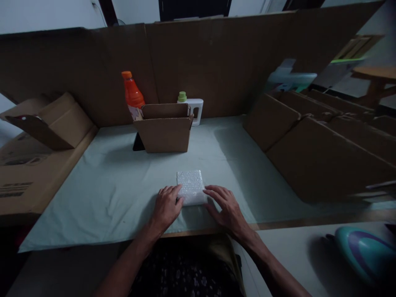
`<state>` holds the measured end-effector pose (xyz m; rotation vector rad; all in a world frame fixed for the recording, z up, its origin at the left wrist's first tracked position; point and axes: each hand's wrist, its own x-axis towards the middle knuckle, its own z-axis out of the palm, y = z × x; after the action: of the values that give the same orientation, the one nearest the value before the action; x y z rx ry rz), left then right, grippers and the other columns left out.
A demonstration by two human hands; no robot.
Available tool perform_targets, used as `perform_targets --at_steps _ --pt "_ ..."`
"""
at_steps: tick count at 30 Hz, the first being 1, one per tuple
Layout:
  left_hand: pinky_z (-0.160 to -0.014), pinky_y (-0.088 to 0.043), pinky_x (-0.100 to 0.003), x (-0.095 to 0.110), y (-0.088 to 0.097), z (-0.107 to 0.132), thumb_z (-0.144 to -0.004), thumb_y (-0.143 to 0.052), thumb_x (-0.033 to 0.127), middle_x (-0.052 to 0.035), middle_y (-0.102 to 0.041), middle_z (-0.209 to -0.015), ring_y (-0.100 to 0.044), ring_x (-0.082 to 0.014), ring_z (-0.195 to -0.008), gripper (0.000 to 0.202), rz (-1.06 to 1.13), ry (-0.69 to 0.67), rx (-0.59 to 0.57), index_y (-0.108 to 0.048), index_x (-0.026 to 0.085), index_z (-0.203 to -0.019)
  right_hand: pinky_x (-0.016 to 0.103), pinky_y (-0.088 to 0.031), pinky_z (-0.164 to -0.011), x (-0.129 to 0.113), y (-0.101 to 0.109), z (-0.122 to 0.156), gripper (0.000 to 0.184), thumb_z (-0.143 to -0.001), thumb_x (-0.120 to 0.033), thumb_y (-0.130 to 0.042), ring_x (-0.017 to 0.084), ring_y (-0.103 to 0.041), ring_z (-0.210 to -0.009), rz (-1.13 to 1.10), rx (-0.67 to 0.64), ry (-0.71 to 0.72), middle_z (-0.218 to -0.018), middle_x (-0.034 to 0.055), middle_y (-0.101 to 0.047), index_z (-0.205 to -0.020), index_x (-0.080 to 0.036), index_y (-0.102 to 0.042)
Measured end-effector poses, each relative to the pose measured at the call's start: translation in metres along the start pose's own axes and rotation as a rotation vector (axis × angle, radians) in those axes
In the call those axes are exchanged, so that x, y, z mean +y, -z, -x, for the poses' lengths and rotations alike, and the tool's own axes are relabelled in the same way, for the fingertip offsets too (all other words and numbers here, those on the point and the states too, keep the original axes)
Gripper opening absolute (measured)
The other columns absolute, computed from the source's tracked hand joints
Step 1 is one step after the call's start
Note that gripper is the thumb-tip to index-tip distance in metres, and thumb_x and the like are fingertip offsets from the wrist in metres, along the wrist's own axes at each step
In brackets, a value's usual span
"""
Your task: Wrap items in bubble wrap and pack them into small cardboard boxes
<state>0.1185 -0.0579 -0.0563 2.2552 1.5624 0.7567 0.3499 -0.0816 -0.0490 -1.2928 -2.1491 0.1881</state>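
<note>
A small square packet of bubble wrap (190, 187) lies flat on the pale green cloth near the table's front edge. My left hand (167, 206) grips its left side, index finger and thumb over the edge. On the other side my right hand (227, 206) rests with fingers apart, the fingertips at the packet's right edge. Whatever the bubble wrap may contain cannot be made out. Beyond the packet stands an open cardboard box (167, 134), its inside mostly hidden.
Behind the box stand an orange bottle (133, 94) and a white jug with a green cap (198, 111). Cardboard boxes (328, 161) line the right side; an opened carton (62, 119) is at left. A tall cardboard panel (216, 66) closes the back. A teal-and-purple object (361, 251) sits lower right.
</note>
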Motion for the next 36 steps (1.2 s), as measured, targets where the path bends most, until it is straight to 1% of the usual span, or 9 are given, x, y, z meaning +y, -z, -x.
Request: perform_targets --at_steps 6,12,17,21,24,28,30,32,36 --pt "-0.104 -0.046 -0.047 0.001 -0.001 0.005 -0.085 -0.067 0.024 -0.0127 -0.062 -0.132 -0.057 -0.0293 -0.121 0.042 0.015 -0.116 0.043 -0.063 0.020 -0.127 0.049 -0.047 -0.097 0.003 -0.013 -0.004 0.033 -0.090 -0.015 -0.059 0.031 -0.057 -0.126 0.124 -0.110 0.092 -0.129 0.0104 -0.069 -0.121 -0.024 -0.067" --pt "-0.097 -0.049 -0.045 0.003 0.011 0.013 -0.081 -0.061 0.013 -0.0072 -0.074 -0.108 -0.063 -0.0253 -0.105 0.037 0.163 -0.204 -0.063 -0.068 0.022 -0.116 0.044 -0.050 -0.090 -0.004 -0.007 -0.001 0.022 -0.097 -0.019 -0.053 0.026 -0.067 -0.107 -0.026 -0.060 0.066 -0.105 0.0086 -0.077 -0.109 -0.022 -0.071" --pt "-0.086 -0.050 -0.039 0.006 0.018 0.019 -0.087 -0.063 0.026 -0.0055 -0.072 -0.091 -0.062 -0.0237 -0.092 0.012 0.161 -0.119 -0.174 -0.073 0.022 -0.090 0.039 -0.054 -0.083 -0.008 0.003 0.005 0.024 -0.096 -0.027 -0.056 0.023 -0.068 -0.095 -0.148 -0.139 -0.090 -0.102 0.0072 -0.076 -0.115 -0.025 -0.070" --pt "-0.091 -0.049 -0.043 0.006 0.011 0.016 -0.087 -0.064 0.028 -0.0077 -0.067 -0.100 -0.058 -0.0267 -0.099 0.018 0.021 -0.020 -0.090 -0.071 0.023 -0.103 0.041 -0.051 -0.084 -0.006 -0.011 -0.004 0.024 -0.096 -0.028 -0.056 0.025 -0.067 -0.091 0.021 -0.061 -0.094 -0.095 0.0084 -0.076 -0.114 -0.023 -0.071" --pt "-0.093 -0.048 -0.045 0.005 0.005 0.010 -0.086 -0.065 0.024 -0.0085 -0.065 -0.105 -0.057 -0.0277 -0.102 0.032 -0.018 0.024 -0.032 -0.066 0.023 -0.118 0.044 -0.048 -0.086 -0.006 -0.015 -0.006 0.023 -0.095 -0.027 -0.056 0.028 -0.065 -0.099 0.189 -0.005 -0.084 -0.103 0.0110 -0.075 -0.113 -0.022 -0.070" --pt "-0.094 -0.049 -0.045 0.003 0.002 0.003 -0.086 -0.066 0.021 -0.0074 -0.065 -0.103 -0.057 -0.0273 -0.102 0.022 -0.027 0.009 -0.031 -0.068 0.023 -0.108 0.048 -0.046 -0.094 -0.012 -0.006 -0.001 0.031 -0.091 -0.028 -0.061 0.032 -0.058 -0.119 0.185 -0.055 0.032 -0.132 0.0142 -0.065 -0.120 -0.021 -0.067" --pt "-0.094 -0.050 -0.045 0.002 0.002 0.004 -0.086 -0.065 0.020 -0.0074 -0.065 -0.104 -0.058 -0.0269 -0.102 0.023 0.040 0.019 0.014 -0.068 0.023 -0.108 0.049 -0.045 -0.097 -0.014 -0.004 0.000 0.035 -0.089 -0.026 -0.063 0.032 -0.055 -0.125 0.140 -0.145 0.114 -0.137 0.0125 -0.063 -0.125 -0.024 -0.065" --pt "-0.094 -0.051 -0.043 0.002 0.003 0.009 -0.088 -0.063 0.023 -0.0078 -0.065 -0.106 -0.061 -0.0251 -0.102 0.029 0.198 0.067 0.087 -0.065 0.023 -0.116 0.048 -0.047 -0.095 -0.013 -0.007 -0.004 0.029 -0.092 -0.023 -0.060 0.030 -0.060 -0.120 0.096 -0.149 0.138 -0.124 0.0097 -0.071 -0.119 -0.025 -0.067" --pt "-0.090 -0.055 -0.039 0.005 0.008 0.024 -0.089 -0.061 0.036 -0.0119 -0.064 -0.119 -0.065 -0.0227 -0.104 0.050 0.763 0.340 0.096 -0.051 0.020 -0.136 0.041 -0.053 -0.085 -0.011 -0.017 -0.015 0.019 -0.097 -0.026 -0.055 0.025 -0.070 -0.096 -0.049 0.078 -0.031 -0.098 0.0078 -0.078 -0.107 -0.023 -0.071"
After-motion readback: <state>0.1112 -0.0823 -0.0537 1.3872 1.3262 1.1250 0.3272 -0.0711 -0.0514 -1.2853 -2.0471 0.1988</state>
